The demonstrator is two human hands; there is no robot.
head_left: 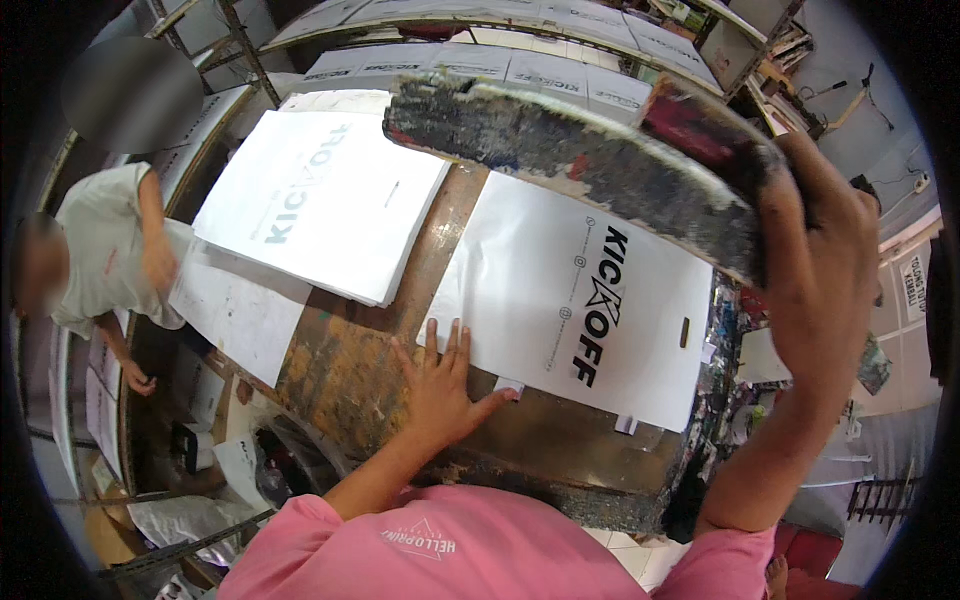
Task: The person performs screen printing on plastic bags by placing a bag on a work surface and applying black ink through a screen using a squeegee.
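A flat white bag with bold black lettering and a small handle slot lies on the stained worktable. My left hand rests at the bag's near left edge, fingers spread flat and thumb beside a small white tab. Above the bag's far side, an ink-caked screen printing frame is tilted up, seen along its edge. At its right end my right hand is closed around it, fingertips partly hidden. Against that end sits a dark red, ink-stained block whose kind I cannot make out.
Left of the bag stands a stack of white printed sheets or bags, with another white sheet below it. A co-worker in a light shirt is at the left. Racks holding printed white pieces line the back.
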